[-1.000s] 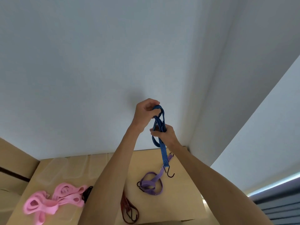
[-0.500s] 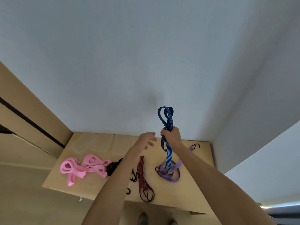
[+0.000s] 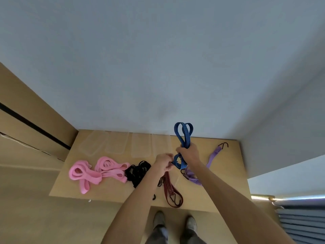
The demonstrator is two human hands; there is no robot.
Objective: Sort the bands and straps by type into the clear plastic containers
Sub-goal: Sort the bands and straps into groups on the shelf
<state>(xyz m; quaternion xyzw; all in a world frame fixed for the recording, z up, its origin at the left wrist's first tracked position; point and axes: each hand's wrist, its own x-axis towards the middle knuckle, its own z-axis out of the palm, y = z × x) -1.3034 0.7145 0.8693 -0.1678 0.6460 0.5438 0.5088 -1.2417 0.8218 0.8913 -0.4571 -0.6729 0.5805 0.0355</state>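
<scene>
My right hand (image 3: 189,153) grips a folded blue bungee strap (image 3: 183,132) by its middle, loops standing up above the fist. My left hand (image 3: 164,162) pinches the strap's lower loop just beside it. Both hands hover over a wooden table (image 3: 226,184). On it lie pink bands (image 3: 91,173), a black tangle of bands (image 3: 138,171), a dark red hooked strap (image 3: 169,191) and a purple hooked strap (image 3: 211,160). Several clear plastic containers (image 3: 121,144) stand in a row along the table's back edge.
A white wall rises right behind the table. A wooden cabinet (image 3: 26,120) stands to the left. My shoes (image 3: 175,221) show on the floor below the table's front edge. A grey ribbed surface (image 3: 302,219) is at the lower right.
The view has tilted down onto the table. My left hand let go of the strap's top, dropped, and now pinches its lower loop. My right hand lowered with the strap.
</scene>
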